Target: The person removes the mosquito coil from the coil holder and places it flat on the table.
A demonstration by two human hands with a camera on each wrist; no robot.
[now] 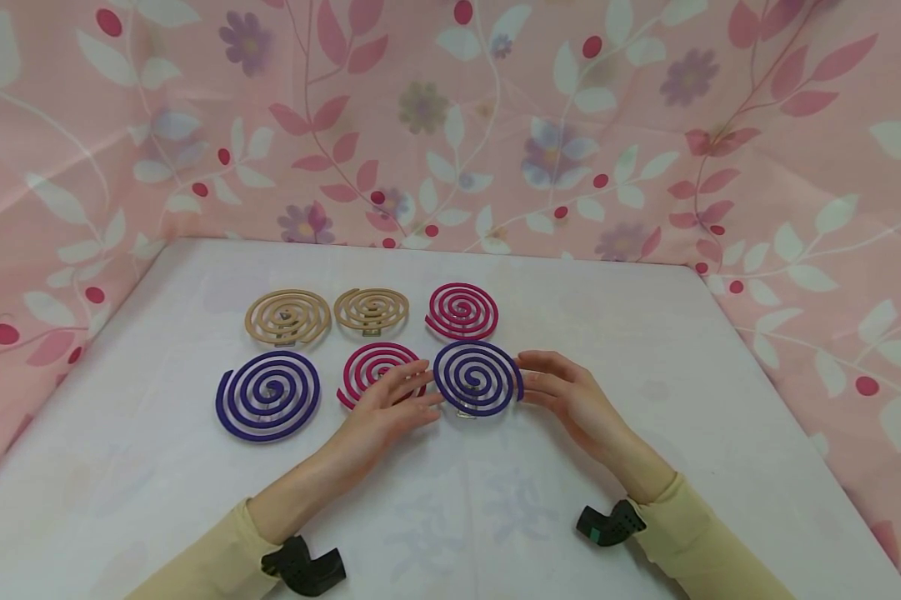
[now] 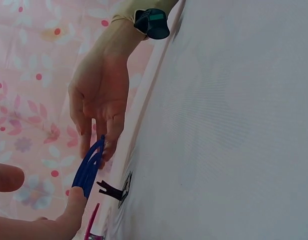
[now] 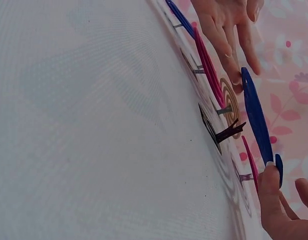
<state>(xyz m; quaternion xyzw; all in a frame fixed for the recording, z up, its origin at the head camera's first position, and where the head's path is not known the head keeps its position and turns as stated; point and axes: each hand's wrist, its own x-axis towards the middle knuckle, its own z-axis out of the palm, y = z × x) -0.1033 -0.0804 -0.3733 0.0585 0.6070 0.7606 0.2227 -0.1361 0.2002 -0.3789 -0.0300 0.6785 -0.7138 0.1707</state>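
A dark blue mosquito coil [image 1: 474, 379] is held up between both hands. My left hand [image 1: 378, 408] holds its left rim by the fingertips, and my right hand [image 1: 566, 396] holds the opposite rim. In the left wrist view, the lifted blue coil [image 2: 87, 170] tilts above a small metal stand [image 2: 113, 190] on the table. The right wrist view shows a gap between this stand [image 3: 229, 132] and the coil [image 3: 256, 115]. Behind the left fingers, a magenta coil [image 1: 356, 367] is partly hidden.
Another blue coil [image 1: 268, 396] sits on its stand at the left. Two tan coils [image 1: 288, 317] and a second magenta coil [image 1: 461, 311] form the back row. A white cloth [image 1: 645, 317] covers the table, with floral pink fabric [image 1: 450, 125] behind it.
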